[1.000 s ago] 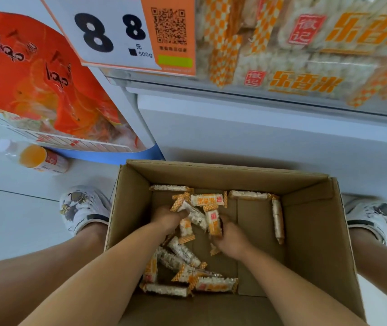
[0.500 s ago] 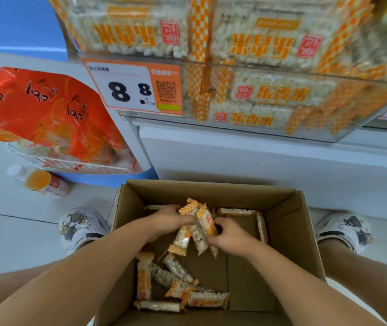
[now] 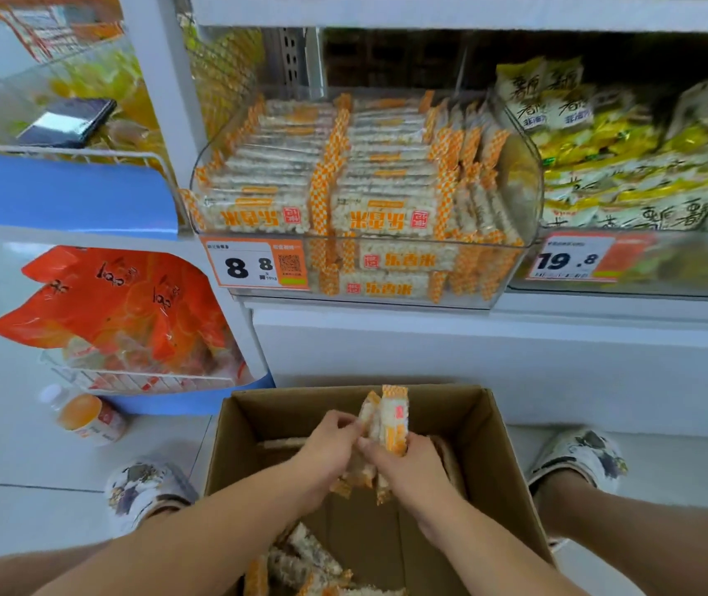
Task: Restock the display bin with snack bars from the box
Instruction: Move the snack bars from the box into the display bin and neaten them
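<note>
Mid-cycle: left hand [image 3: 326, 445] and right hand [image 3: 404, 468] were both closed around one bunch of snack bars [image 3: 389, 421] held above the box [image 3: 494, 458], display bin [image 3: 524, 174] already mostly full, more bars loose on the box floor.

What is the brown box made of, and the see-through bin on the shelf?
The box looks like plain matte cardboard: dull brown walls with folded flaps. The display bin seems to be clear glossy plastic, since the snack bars show through its curved, shiny wall.
</note>
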